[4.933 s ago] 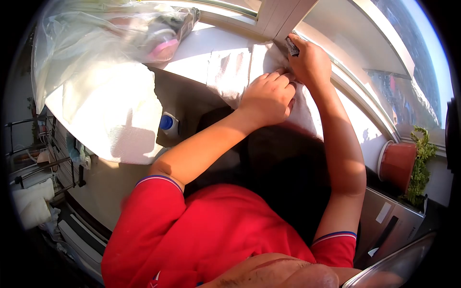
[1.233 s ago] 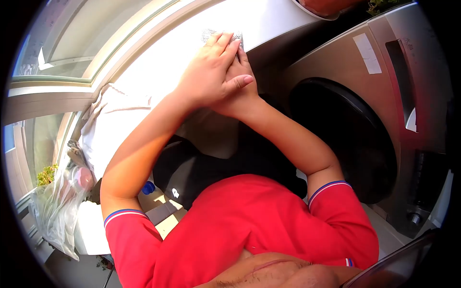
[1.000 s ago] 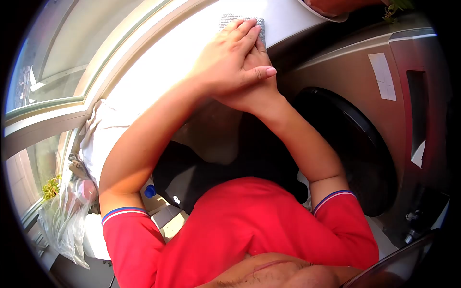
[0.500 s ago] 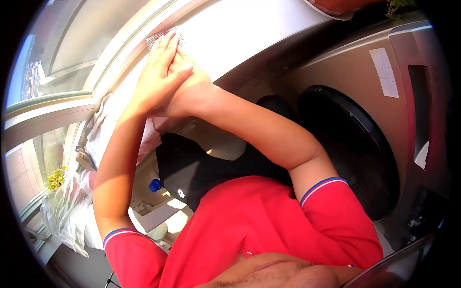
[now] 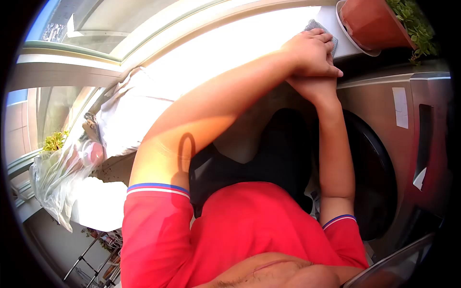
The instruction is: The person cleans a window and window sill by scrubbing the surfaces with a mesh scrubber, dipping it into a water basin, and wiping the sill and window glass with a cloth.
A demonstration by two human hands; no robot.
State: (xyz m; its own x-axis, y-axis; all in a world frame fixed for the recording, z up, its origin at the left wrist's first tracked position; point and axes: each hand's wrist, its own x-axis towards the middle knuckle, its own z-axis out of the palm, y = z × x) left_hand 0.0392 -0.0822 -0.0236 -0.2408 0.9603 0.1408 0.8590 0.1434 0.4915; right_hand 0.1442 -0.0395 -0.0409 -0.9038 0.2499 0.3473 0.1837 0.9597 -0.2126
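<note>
A grey, mesh-textured cleaning cloth (image 5: 313, 25) lies on the white windowsill (image 5: 216, 48), close to a plant pot. My left hand (image 5: 313, 53) rests over my right hand, its fingers laid out toward the cloth and its thumb apart on the near side. Beneath it, my right hand (image 5: 314, 87) presses the cloth against the sill. Most of the right hand's fingers are hidden under the left.
A terracotta pot (image 5: 372, 24) on a white saucer stands at the sill's right end. Below it is a front-loading machine (image 5: 379, 96) with a round black door. White fabric (image 5: 134, 120) and a clear plastic bag (image 5: 62, 182) are at the left, by the window frame.
Both hands have moved right along the sill with the cloth, from beside the window frame to near the pot. The left hand has stayed on top of the right.
</note>
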